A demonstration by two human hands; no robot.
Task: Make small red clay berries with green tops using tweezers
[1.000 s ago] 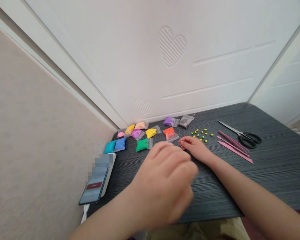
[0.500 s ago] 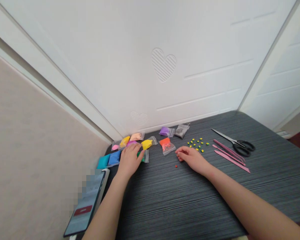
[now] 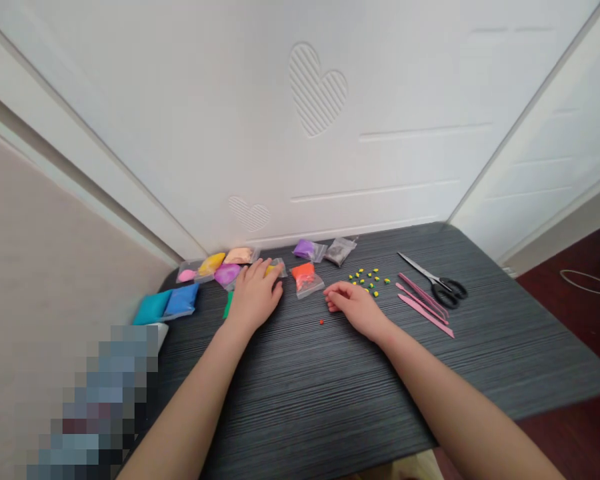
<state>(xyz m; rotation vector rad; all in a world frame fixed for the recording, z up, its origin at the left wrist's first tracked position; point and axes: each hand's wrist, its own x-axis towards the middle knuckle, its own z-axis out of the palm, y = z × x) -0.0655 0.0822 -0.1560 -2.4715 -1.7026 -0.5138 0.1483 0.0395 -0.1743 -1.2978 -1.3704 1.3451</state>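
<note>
My left hand reaches over the clay bags with its fingers apart, palm down. It partly covers a bag of yellow clay and a bag of green clay. My right hand rests on the table, fingers curled with the tips together; whatever they may hold is hidden. Just left of it lies a tiny red ball. Behind the right hand are several small yellow-and-green pieces. Between the two hands, a bag of orange-red clay lies open end toward me.
Purple and grey clay bags lie near the white panel. Blue and teal bags are at left. On the right are pink modelling tools and black-handled scissors. A pixelated device stands front left.
My left hand has shifted right, from above the purple bag to the yellow one. The right hand stays beside the small pieces and the red ball. The camera view has turned.
</note>
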